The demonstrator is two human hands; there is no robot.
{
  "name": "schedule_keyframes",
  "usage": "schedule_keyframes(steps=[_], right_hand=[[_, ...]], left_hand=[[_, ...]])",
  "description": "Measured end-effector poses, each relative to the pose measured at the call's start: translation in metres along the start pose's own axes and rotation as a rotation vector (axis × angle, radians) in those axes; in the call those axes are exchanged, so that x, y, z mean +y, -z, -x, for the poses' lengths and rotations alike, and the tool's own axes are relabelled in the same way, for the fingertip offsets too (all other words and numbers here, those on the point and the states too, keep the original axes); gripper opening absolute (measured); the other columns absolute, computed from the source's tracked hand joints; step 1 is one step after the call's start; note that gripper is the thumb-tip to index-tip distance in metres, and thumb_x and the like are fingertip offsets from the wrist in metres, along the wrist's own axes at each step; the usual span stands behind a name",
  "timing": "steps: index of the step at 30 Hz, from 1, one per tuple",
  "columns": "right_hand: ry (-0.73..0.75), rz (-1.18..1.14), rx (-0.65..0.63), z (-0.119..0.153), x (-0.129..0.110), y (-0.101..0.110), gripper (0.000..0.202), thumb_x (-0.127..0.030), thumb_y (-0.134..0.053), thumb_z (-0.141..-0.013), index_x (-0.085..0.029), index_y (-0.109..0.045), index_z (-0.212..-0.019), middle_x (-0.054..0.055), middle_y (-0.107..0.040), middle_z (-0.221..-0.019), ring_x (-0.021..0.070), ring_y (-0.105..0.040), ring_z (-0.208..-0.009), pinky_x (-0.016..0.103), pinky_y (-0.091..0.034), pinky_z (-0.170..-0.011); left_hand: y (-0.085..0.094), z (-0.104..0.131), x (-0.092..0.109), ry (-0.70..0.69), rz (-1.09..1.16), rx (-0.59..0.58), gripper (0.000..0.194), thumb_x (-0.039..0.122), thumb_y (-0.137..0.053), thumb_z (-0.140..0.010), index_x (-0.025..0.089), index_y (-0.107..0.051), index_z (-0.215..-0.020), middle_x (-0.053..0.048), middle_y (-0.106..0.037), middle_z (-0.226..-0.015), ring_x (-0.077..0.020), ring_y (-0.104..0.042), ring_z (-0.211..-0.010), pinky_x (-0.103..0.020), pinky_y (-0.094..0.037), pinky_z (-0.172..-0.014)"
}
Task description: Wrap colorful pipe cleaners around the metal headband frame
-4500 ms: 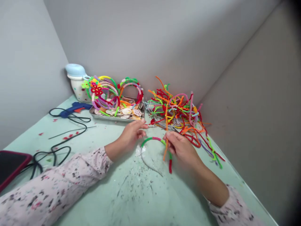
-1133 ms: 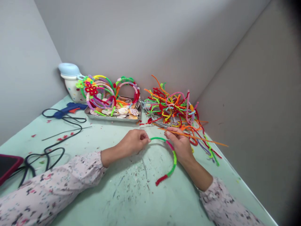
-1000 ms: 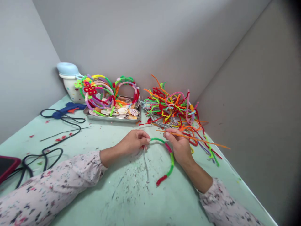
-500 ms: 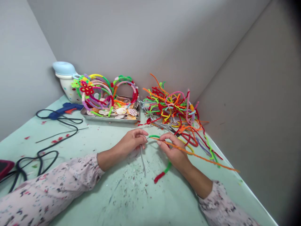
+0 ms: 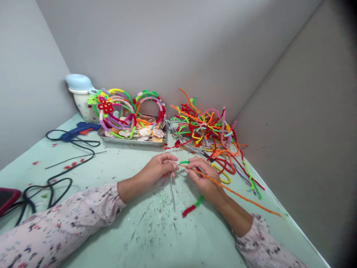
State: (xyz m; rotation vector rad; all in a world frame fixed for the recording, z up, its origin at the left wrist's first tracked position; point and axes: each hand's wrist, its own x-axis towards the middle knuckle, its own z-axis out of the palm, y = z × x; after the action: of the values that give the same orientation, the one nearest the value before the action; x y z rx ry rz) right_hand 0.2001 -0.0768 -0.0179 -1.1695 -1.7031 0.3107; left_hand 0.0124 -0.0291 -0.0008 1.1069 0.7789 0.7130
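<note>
My left hand (image 5: 160,169) pinches a thin grey wire (image 5: 172,191), whose loose end hangs down toward the table. My right hand (image 5: 206,180) is closed on an orange pipe cleaner (image 5: 242,195); its long tail runs out past my wrist to the right. Between the two hands, the orange tip meets the wire beside a green fuzzy-wrapped stretch (image 5: 184,162). Below my right palm hangs a green piece ending in red (image 5: 189,211), seemingly part of the same wrapped wire. My right fingers hide the part in between.
Behind my hands stands a metal tray (image 5: 134,142) of shells with colourful wrapped hoops (image 5: 119,108). A tangled pile of pipe cleaners (image 5: 203,126) lies right of it. At left are a blue glue gun (image 5: 75,131), black cord (image 5: 60,182) and a lidded cup (image 5: 82,102).
The orange tip has drawn slightly closer to my left fingertips, and its far tail has dipped. My right fingers have curled further over the green stretch. The view has shifted slightly.
</note>
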Motion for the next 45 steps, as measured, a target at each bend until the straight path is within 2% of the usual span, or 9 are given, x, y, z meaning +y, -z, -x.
schedule_keyframes(steps=[12,17,31,37,45], right_hand=[[0.014,0.053,0.030,-0.0008,-0.0055,0.0005,0.009,-0.014,-0.062,-0.078,-0.023,-0.062,-0.079,0.001,-0.064,-0.081,0.0174,-0.060,-0.082,0.033,-0.048,-0.076],[0.027,0.071,0.019,-0.0007,-0.0064,0.0010,0.009,-0.014,-0.061,-0.078,-0.022,-0.062,-0.080,0.001,-0.064,-0.081,0.0172,-0.059,-0.082,0.033,-0.048,-0.077],[0.159,0.139,-0.049,-0.0012,-0.0031,0.0022,0.013,-0.013,-0.058,-0.078,-0.024,-0.060,-0.084,0.002,-0.064,-0.083,0.0194,-0.059,-0.085,0.036,-0.048,-0.077],[0.220,0.154,-0.039,-0.0027,-0.0048,0.0022,0.016,-0.009,-0.056,-0.077,-0.023,-0.060,-0.083,0.003,-0.064,-0.081,0.0196,-0.059,-0.086,0.036,-0.048,-0.079],[0.233,0.202,0.006,-0.0027,-0.0053,0.0019,0.015,-0.013,-0.060,-0.079,-0.024,-0.060,-0.089,0.004,-0.064,-0.086,0.0208,-0.059,-0.088,0.038,-0.049,-0.079]], left_hand=[[0.0024,-0.0042,-0.0077,-0.006,0.056,-0.006,0.032,0.020,-0.073,-0.069,0.015,-0.055,-0.095,-0.004,-0.064,-0.081,-0.0088,-0.059,-0.059,-0.020,-0.042,-0.055],[0.0014,-0.0030,-0.0053,0.003,0.055,0.007,0.031,0.019,-0.073,-0.069,0.014,-0.055,-0.095,-0.005,-0.065,-0.087,-0.0084,-0.060,-0.060,-0.021,-0.044,-0.057],[-0.0015,-0.0003,-0.0027,-0.012,0.154,0.007,0.032,0.015,-0.074,-0.066,0.014,-0.058,-0.094,-0.005,-0.064,-0.087,-0.0085,-0.059,-0.063,-0.022,-0.045,-0.061],[-0.0012,-0.0002,-0.0037,-0.009,0.194,-0.020,0.031,0.015,-0.073,-0.069,0.014,-0.058,-0.096,-0.004,-0.063,-0.088,-0.0071,-0.058,-0.064,-0.022,-0.046,-0.063],[-0.0063,0.0022,0.0004,0.004,0.212,0.006,0.032,0.013,-0.075,-0.067,0.014,-0.058,-0.094,-0.004,-0.062,-0.092,-0.0082,-0.060,-0.069,-0.022,-0.047,-0.064]])
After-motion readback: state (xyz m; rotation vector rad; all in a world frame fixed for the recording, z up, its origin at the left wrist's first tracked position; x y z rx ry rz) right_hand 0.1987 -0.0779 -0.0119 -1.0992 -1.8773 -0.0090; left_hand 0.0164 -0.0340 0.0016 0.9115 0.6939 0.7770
